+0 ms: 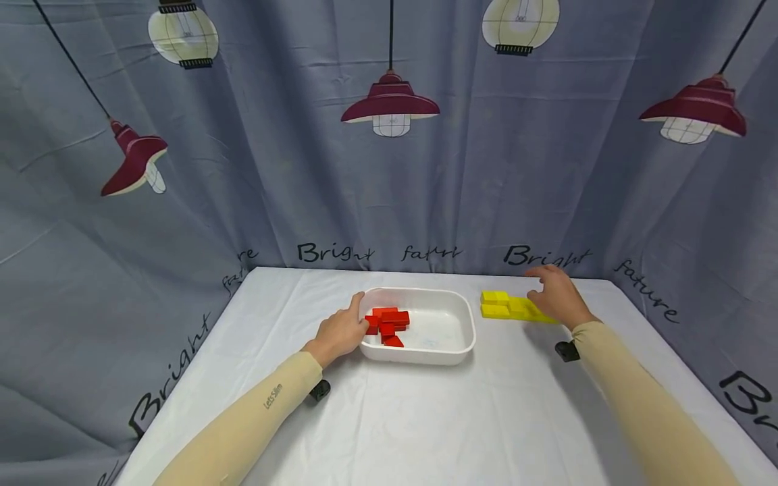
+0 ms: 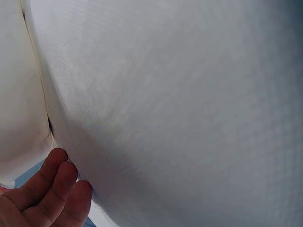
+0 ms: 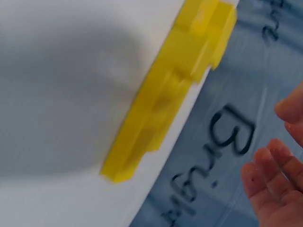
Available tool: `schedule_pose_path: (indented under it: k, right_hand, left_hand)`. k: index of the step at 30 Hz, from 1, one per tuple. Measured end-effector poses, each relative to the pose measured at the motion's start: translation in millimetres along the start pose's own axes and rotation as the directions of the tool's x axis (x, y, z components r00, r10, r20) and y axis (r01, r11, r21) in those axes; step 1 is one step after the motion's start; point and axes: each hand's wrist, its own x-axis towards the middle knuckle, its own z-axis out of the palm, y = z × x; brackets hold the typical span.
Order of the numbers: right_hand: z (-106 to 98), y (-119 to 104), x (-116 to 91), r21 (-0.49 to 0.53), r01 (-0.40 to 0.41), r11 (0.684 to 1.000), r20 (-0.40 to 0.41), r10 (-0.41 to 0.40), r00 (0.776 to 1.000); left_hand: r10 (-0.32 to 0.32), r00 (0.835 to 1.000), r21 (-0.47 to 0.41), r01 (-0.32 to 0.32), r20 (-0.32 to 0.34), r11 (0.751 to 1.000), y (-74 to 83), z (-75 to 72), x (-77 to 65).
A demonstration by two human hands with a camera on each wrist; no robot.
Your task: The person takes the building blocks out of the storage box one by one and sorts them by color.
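My left hand [image 1: 342, 331] holds the left side of a white plastic bin [image 1: 440, 359], its index finger along the rim. In the left wrist view, curled fingers [image 2: 64, 179] show low beside a white wall. Red blocks [image 1: 395, 317] lie in a loose pile at the left end of the bin. To the right of the bin, yellow blocks [image 1: 495, 310] sit together in a row. My right hand [image 1: 560, 297] hovers over the right end of that row, holding nothing. The right wrist view shows its fingers apart from the yellow blocks [image 3: 156, 104].
A white cloth [image 1: 413, 418] covers the table. Behind its back edge hangs a grey-blue curtain [image 1: 292, 169] printed with lamps and lettering, which also borders both sides. A small black device [image 1: 320, 389] sits under the left wrist, and another black device [image 1: 567, 351] under the right.
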Motion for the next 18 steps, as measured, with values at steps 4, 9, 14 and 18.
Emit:
schedule_pose_path:
  k: [4,9,14,18]
  right_hand:
    - [2,-19,1,0.059,0.062,0.996,-0.008,-0.062,0.998]
    - [9,-44,5,0.132,0.164,0.978,-0.017,-0.163,0.986]
    - [18,-70,5,0.217,0.226,0.950,-0.002,-0.231,0.973]
    - [27,-88,8,0.244,0.255,0.936,0.023,-0.268,0.963]
  left_hand:
    - [0.012,1.000,-0.005,-0.012,0.006,1.000,0.7,-0.3,2.3]
    - [0.015,1.000,0.000,-0.015,-0.002,1.000,-0.3,-1.4,3.5]
    - [0.009,1.000,0.000,-0.009,0.002,1.000,-3.9,-0.3,2.1]
    - [0.006,1.000,-0.009,-0.006,0.001,1.000,-4.1,0.3,3.1]
